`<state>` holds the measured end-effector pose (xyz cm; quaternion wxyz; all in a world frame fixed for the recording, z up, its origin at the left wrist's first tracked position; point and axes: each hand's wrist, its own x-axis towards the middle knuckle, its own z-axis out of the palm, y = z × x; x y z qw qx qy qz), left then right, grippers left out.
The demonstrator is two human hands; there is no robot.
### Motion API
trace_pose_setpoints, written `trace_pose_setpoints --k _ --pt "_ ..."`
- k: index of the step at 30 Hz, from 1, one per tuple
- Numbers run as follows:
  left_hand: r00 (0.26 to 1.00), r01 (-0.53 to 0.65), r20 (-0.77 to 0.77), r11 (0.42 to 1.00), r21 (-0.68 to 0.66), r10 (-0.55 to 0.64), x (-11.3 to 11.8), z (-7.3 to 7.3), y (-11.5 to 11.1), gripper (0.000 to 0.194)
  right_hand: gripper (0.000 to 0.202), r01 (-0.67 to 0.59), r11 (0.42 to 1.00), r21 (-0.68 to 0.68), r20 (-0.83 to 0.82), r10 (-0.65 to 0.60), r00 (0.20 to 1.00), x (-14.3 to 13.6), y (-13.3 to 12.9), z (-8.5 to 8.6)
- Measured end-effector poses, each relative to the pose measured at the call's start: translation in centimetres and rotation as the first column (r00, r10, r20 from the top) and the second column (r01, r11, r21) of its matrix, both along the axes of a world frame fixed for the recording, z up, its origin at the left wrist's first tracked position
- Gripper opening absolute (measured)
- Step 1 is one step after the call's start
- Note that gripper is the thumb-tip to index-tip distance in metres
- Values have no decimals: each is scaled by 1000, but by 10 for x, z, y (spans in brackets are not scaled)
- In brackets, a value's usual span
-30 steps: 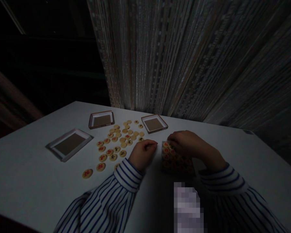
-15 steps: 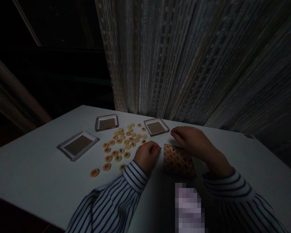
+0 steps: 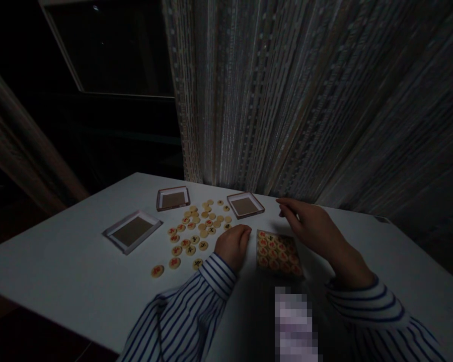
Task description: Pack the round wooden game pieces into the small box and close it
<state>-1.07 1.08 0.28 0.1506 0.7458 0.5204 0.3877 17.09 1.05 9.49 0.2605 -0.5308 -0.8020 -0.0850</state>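
A small clear box filled with round wooden chess pieces marked in red lies on the white table in front of me. My left hand rests curled on the table, touching the box's left side. My right hand hovers just behind the box's far right corner, fingers stretched out and holding nothing. Several loose round pieces, with red or black marks, are scattered left of my left hand.
Three shallow square trays lie on the table: one at far left, one at the back, one behind the box. A ribbed curtain hangs behind the table. A dark window is at upper left.
My right hand has lifted off the box of pieces and moved back and to the right, fingers opening. My left hand stayed beside the box. The view has tilted upward.
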Motion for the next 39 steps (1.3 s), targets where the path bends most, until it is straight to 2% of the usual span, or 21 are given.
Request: trace_pose_setpoints --k 4,7,12,15,21,29,39 --pt "1000 -5 27 1000 -14 5 -1 5 -3 22 29 10 1000 4 -90 -10 996 9 -13 -6" --pt "999 -1 34 1000 -1 1 0 7 -6 23 27 13 1000 -2 -138 -13 990 14 -26 -18" --pt "998 50 -26 996 75 -49 2 4 -9 23 25 20 998 -63 -206 -32 978 16 -44 -49" --pt "992 118 -50 988 105 -113 2 -2 -10 13 29 25 1000 -11 -254 -27 967 15 -49 -70" --pt "976 198 -103 977 78 -190 4 -6 -15 13 28 1 995 98 -115 11 993 18 -47 -95" --pt "950 286 -159 954 87 -270 5 -5 -20 16 25 21 997 68 -106 -14 994 23 -46 -104" --pt "915 353 -242 932 85 -324 8 -4 -23 13 30 51 999 17 -111 -49 993 15 -52 -95"
